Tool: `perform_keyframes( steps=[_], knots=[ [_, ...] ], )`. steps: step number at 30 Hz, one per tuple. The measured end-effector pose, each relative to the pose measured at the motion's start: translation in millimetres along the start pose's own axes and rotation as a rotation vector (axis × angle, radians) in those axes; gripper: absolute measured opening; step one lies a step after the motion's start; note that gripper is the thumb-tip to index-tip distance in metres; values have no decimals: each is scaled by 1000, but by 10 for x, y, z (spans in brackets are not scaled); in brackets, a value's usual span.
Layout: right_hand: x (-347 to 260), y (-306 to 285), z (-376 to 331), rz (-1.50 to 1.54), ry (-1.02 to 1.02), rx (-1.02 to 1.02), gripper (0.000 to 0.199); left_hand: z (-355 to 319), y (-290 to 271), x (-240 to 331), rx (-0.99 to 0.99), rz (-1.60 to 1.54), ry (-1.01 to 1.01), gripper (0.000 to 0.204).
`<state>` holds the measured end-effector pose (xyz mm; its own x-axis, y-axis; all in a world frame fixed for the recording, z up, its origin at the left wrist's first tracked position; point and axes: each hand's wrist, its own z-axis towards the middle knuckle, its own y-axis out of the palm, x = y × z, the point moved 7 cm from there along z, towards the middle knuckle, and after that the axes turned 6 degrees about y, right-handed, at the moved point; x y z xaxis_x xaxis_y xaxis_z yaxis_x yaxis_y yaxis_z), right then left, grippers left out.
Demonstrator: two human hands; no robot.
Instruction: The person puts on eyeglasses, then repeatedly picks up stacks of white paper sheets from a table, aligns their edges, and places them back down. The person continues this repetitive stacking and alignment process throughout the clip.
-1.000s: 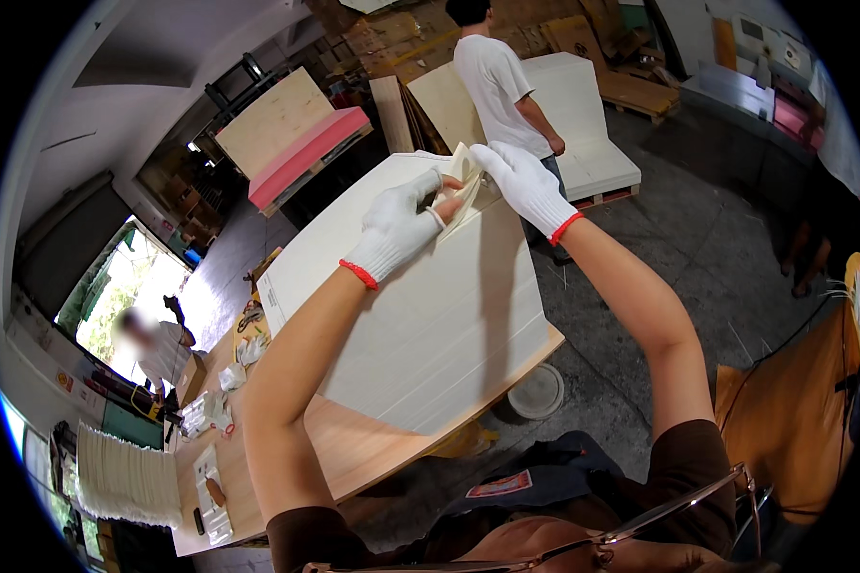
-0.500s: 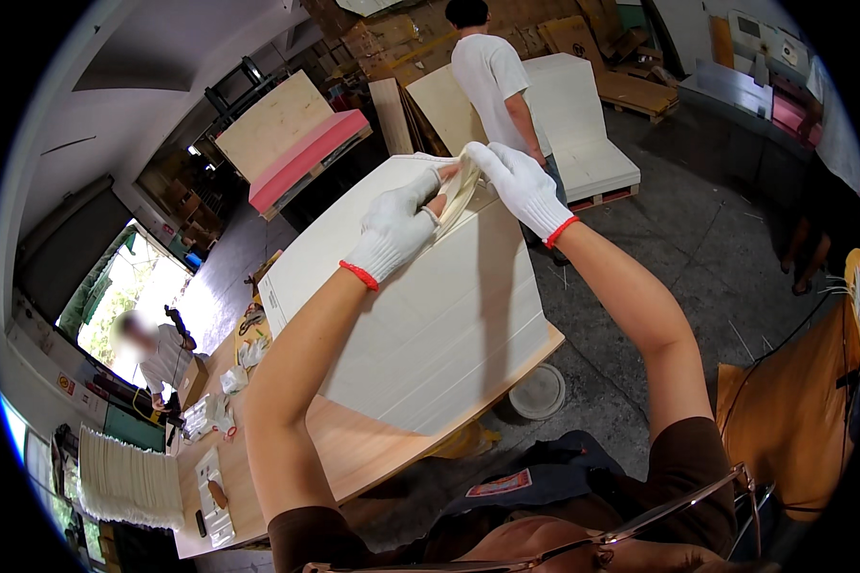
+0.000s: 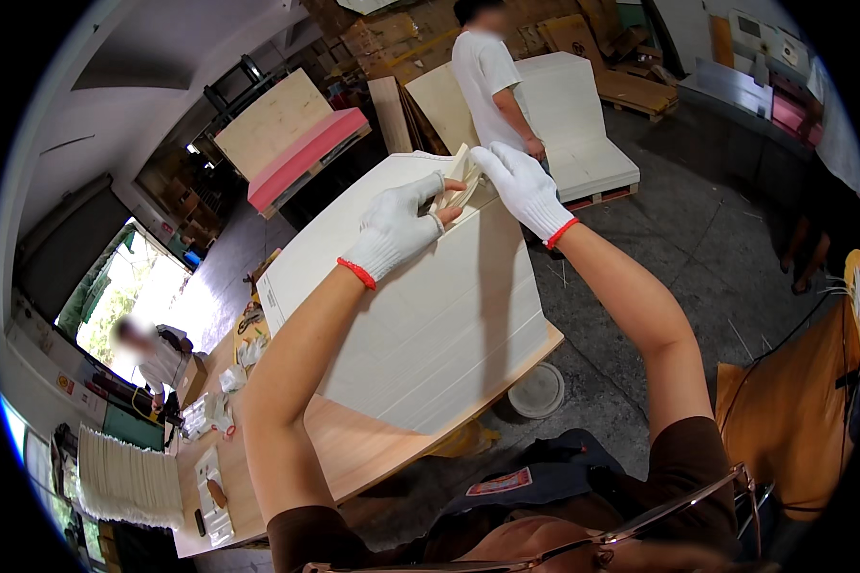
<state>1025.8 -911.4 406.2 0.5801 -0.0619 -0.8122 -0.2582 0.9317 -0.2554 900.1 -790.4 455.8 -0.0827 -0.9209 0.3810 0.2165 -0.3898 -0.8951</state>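
Sheets (image 3: 462, 164) of pale stock curl up at the far edge of the white stack (image 3: 401, 334), which lies on the wooden bench (image 3: 363, 460) in front of the person, and working this raised edge looks like the step in hand. The left hand (image 3: 397, 227) has its bare thumb and finger tips apart against the lifted edges; the right hand (image 3: 520, 183), gloved, meets them from the other side with its fingers close together. Whether either one pinches the sheets tightly, I cannot tell. Good handling here probably means flexing a modest bundle at a time, in a smooth curve, so that the edges part without a crease at the bend. The uncovered left tips should feel single edges better than the knitted glove does, so let them do the separating while the right hand steadies. Keep both hands level with each other, since uneven pulling could twist the sheets or drag the upper layers out of line with the stack.
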Motion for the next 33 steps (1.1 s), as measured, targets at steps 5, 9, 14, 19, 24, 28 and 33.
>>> perform_keyframes(
  steps=[5,9,14,19,24,28,33],
  knots=[
    [18,-4,5,-10,38,-3,51,-10,-4,14,-2,-32,-8,32],
    [8,13,34,-43,5,-17,53,2,2,-38,99,128,163,33],
    [112,-423,-5,-219,69,87,50,-99,-8,170,225,345,243,43],
    [-12,-117,-95,-645,143,-309,69,-69,-24,16,170,391,126,41],
    [-151,-114,-111,-734,22,-349,62,128,5,-191,140,435,22,33],
    [-263,-107,0,-803,-195,-300,54,216,-10,-224,81,433,-60,34],
    [-276,-51,208,-543,-353,-129,50,227,32,-262,125,282,12,32]
  ],
)
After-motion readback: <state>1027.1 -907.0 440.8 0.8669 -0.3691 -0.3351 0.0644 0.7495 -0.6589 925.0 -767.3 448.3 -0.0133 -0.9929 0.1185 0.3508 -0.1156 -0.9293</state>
